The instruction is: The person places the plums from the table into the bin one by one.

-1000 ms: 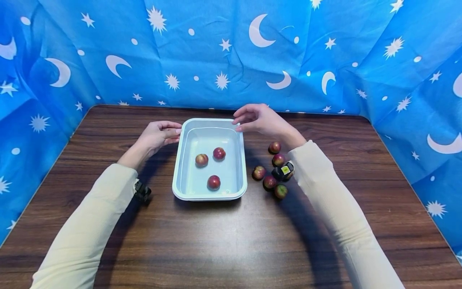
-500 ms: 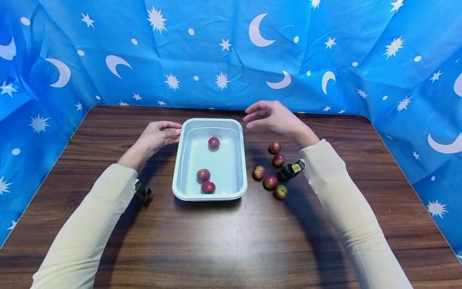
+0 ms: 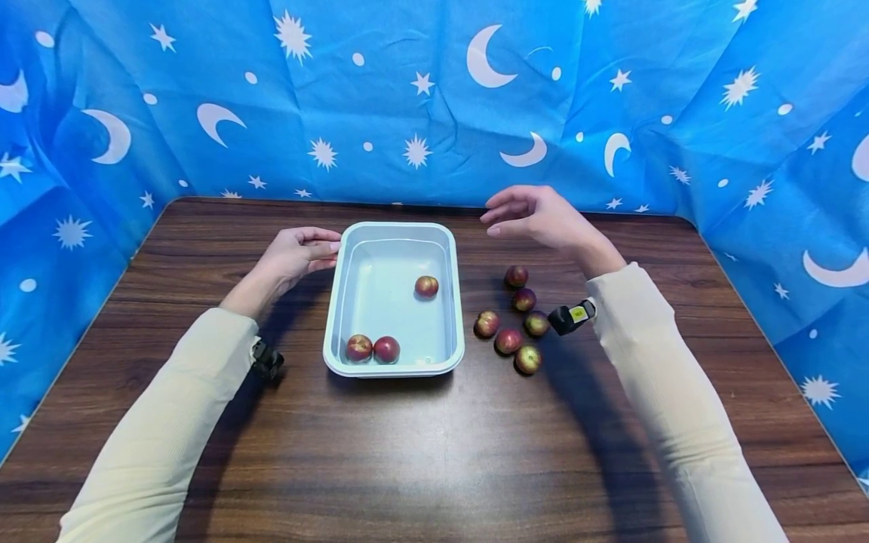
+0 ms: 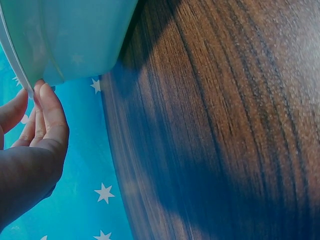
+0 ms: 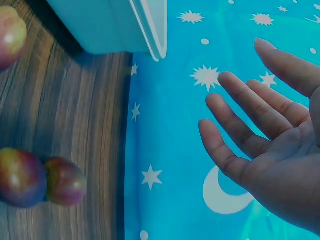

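A pale blue-white plastic basin [image 3: 392, 302] stands on the table with three plums inside: two side by side near its front left, one a reddish plum [image 3: 386, 349], and another plum [image 3: 426, 286] toward the right wall. My left hand [image 3: 295, 258] pinches the basin's left rim between thumb and fingers, as the left wrist view shows. Above the table, right of the basin, my right hand [image 3: 543, 219] hovers with relaxed, spread fingers and holds nothing. Several red and yellow-green plums lie loosely grouped below it, among them a greenish plum [image 3: 528, 360].
The dark wood table [image 3: 407, 452] spreads around the basin. A blue curtain [image 3: 434, 98] with white moons and stars hangs behind and at both sides. A small black wrist camera [image 3: 570, 317] sits close beside the loose plums.
My right hand has moved right, away from the basin's far right corner. Inside, the plums have rolled about, two of them to the front left. My left hand keeps its place.
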Demonstrator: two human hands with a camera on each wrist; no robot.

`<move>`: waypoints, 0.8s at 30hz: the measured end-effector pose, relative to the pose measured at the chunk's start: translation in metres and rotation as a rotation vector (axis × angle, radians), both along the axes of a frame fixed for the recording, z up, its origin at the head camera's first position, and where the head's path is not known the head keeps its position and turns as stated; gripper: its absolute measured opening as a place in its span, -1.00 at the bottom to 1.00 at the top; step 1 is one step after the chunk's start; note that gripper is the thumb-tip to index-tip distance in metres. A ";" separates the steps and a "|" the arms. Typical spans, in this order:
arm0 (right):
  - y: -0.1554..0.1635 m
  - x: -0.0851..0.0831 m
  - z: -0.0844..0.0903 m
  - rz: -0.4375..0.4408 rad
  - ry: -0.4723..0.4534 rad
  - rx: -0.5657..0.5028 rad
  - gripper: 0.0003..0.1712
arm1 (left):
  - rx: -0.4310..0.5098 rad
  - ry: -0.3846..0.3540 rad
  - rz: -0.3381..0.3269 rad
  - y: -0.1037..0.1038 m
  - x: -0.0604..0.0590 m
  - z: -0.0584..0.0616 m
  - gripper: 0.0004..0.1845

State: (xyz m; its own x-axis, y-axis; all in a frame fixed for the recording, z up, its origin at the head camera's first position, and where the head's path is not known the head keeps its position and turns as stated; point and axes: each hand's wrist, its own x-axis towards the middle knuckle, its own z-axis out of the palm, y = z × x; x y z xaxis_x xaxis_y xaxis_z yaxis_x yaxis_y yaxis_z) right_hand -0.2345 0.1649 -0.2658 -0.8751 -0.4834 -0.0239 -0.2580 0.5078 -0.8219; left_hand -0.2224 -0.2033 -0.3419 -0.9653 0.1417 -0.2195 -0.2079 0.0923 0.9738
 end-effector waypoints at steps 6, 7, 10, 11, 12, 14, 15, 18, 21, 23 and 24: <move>0.010 0.003 0.000 -0.021 -0.001 -0.013 -0.57 | 0.018 -0.002 0.005 0.000 0.001 0.000 -0.65; 0.012 0.003 0.000 -0.029 -0.005 -0.011 -0.57 | 0.016 -0.002 0.004 0.000 0.001 0.000 -0.65; 0.018 0.003 -0.002 -0.052 -0.019 -0.011 -0.57 | 0.021 -0.003 0.003 0.000 0.001 0.000 -0.65; 0.019 0.003 -0.002 -0.059 -0.021 -0.011 -0.57 | 0.024 -0.004 0.003 0.000 0.001 0.001 -0.65; 0.021 0.003 -0.003 -0.064 -0.023 -0.012 -0.57 | 0.024 -0.005 0.003 0.000 0.001 0.001 -0.65; 0.023 0.004 -0.004 -0.070 -0.026 -0.019 -0.57 | 0.027 -0.008 0.003 0.000 0.001 0.001 -0.65; 0.025 0.004 -0.004 -0.073 -0.027 -0.020 -0.57 | 0.030 -0.010 0.004 0.000 0.002 0.001 -0.65; 0.029 0.005 -0.006 -0.079 -0.032 -0.019 -0.57 | 0.028 -0.012 0.004 0.000 0.002 0.001 -0.66; 0.032 0.007 -0.008 -0.092 -0.031 -0.002 -0.56 | 0.033 -0.012 0.005 0.000 0.001 0.000 -0.66; 0.035 0.008 -0.009 -0.099 -0.027 0.004 -0.57 | 0.035 -0.011 0.006 0.000 0.001 0.000 -0.66; 0.036 0.009 -0.010 -0.103 -0.024 0.010 -0.57 | 0.038 -0.011 0.007 0.000 0.000 0.000 -0.66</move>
